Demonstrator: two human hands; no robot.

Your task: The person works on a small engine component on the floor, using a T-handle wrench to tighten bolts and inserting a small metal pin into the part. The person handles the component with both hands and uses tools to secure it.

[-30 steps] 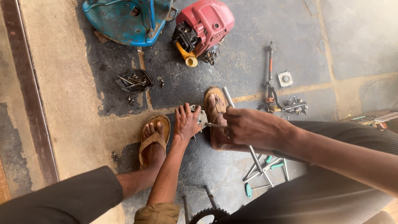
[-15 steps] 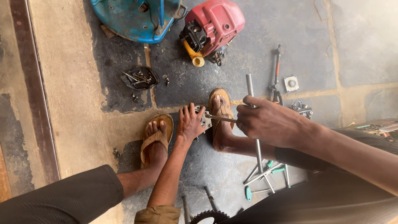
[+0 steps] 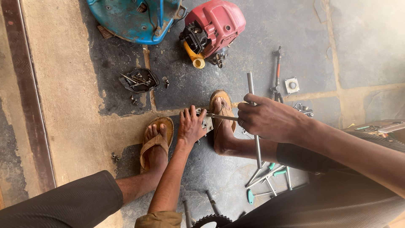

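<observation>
Bare floor (image 3: 67,105) lies open leftward — ahead, the red engine (image 3: 213,29), blue housing (image 3: 135,17) and parts tray (image 3: 139,80) crowd in.

A red engine (image 3: 215,25) with a yellow spout is seen beside a blue metal housing (image 3: 135,19); below the engine, tan sandals (image 3: 157,139) are worn on grey, dark-stained stone; right of the sandals, silver rods with teal handles (image 3: 270,177) are laid

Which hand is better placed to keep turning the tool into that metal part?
Likely the right hand: it grips the T-handle tool, whose tip meets the metal part. The left hand pins that part down.
</observation>
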